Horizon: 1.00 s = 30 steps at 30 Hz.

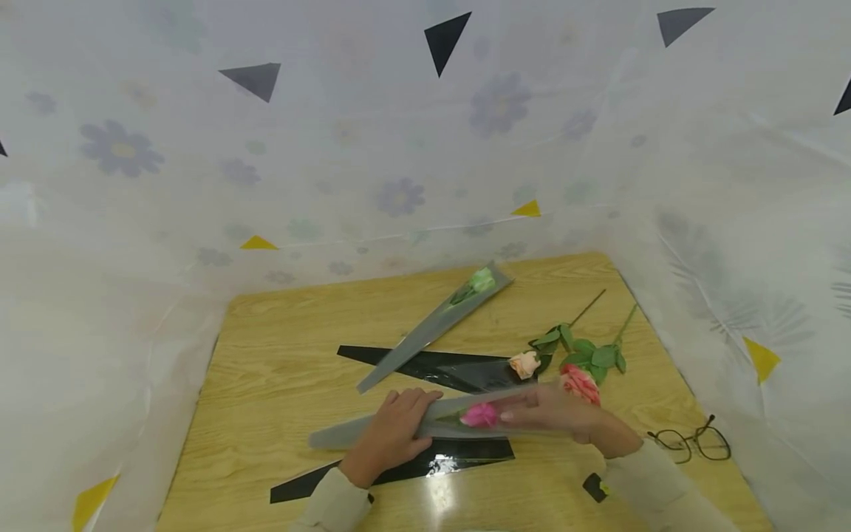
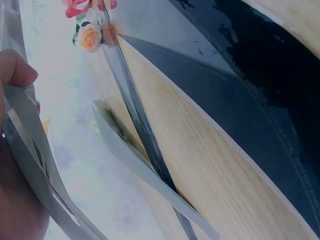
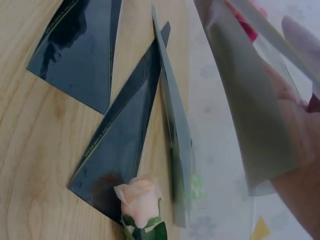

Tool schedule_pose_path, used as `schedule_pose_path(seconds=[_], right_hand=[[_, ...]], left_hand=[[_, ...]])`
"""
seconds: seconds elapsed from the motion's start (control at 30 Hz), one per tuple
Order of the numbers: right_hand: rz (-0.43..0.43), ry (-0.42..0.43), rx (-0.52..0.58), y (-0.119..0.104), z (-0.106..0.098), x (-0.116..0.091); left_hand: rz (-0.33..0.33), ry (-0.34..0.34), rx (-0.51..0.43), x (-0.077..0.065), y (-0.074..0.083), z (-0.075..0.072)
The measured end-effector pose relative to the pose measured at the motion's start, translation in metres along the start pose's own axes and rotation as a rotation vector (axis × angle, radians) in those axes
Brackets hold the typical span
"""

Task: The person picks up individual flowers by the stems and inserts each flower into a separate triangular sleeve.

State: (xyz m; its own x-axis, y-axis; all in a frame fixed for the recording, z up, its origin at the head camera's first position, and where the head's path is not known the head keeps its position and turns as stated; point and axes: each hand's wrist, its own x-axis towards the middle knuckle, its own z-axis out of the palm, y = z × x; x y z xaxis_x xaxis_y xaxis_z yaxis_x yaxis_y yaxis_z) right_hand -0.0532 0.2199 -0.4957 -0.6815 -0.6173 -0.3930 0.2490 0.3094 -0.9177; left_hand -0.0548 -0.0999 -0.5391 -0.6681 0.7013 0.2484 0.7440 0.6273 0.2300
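A grey translucent flower sleeve [image 1: 339, 436] with a pink flower [image 1: 480, 415] inside it is between my hands. My left hand [image 1: 394, 432] grips the sleeve around its middle; the left wrist view shows the thumb [image 2: 22, 72] pressed on the film. My right hand [image 1: 558, 410] reaches into the wide mouth of the sleeve, its extended fingertips right at the pink bloom. Through the film [image 3: 240, 95], the right wrist view shows part of that hand. Under the held sleeve lies a black sleeve [image 1: 472, 449].
Farther back, another grey sleeve [image 1: 425, 330] holding a pale green flower [image 1: 482, 279] crosses a second black sleeve [image 1: 439, 366]. A peach rose [image 1: 524, 364] and a coral rose [image 1: 580, 384] lie to the right. Glasses [image 1: 694, 443] and a small black item [image 1: 594, 488] are near the right forearm.
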Motion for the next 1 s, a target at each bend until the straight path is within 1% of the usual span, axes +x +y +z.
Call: schedule_pose_path(seconds=[0.13,0.23,0.43,0.5,0.57,0.67,0.77,0.87,1.0], right_hand=[[0.024,-0.019,-0.035,-0.001,0.004,-0.001],[0.010,-0.028,-0.018,-0.001,0.006,-0.001],[-0.036,-0.055,0.039,0.000,0.005,0.000],[-0.037,-0.061,0.013,0.000,0.004,0.000],[-0.032,-0.064,-0.009,0.000,0.003,0.000],[-0.035,-0.079,-0.010,-0.001,0.000,-0.001],[-0.034,-0.084,0.018,-0.002,-0.002,-0.003],[-0.045,-0.098,0.020,-0.003,-0.004,-0.004],[-0.086,-0.132,-0.012,0.001,-0.010,-0.006]], left_hand=[[0.007,-0.008,0.001,0.000,0.000,0.001],[0.006,-0.013,0.004,-0.001,0.000,0.001],[0.007,0.011,0.018,-0.001,-0.001,0.002],[0.003,0.016,0.021,-0.001,-0.002,0.003],[-0.001,0.015,0.022,-0.003,-0.004,0.004],[-0.006,0.007,0.023,-0.005,-0.005,0.006],[-0.007,-0.009,0.018,-0.007,-0.007,0.006],[-0.014,-0.024,0.010,-0.010,-0.008,0.006],[-0.025,-0.012,0.019,-0.016,-0.014,0.008]])
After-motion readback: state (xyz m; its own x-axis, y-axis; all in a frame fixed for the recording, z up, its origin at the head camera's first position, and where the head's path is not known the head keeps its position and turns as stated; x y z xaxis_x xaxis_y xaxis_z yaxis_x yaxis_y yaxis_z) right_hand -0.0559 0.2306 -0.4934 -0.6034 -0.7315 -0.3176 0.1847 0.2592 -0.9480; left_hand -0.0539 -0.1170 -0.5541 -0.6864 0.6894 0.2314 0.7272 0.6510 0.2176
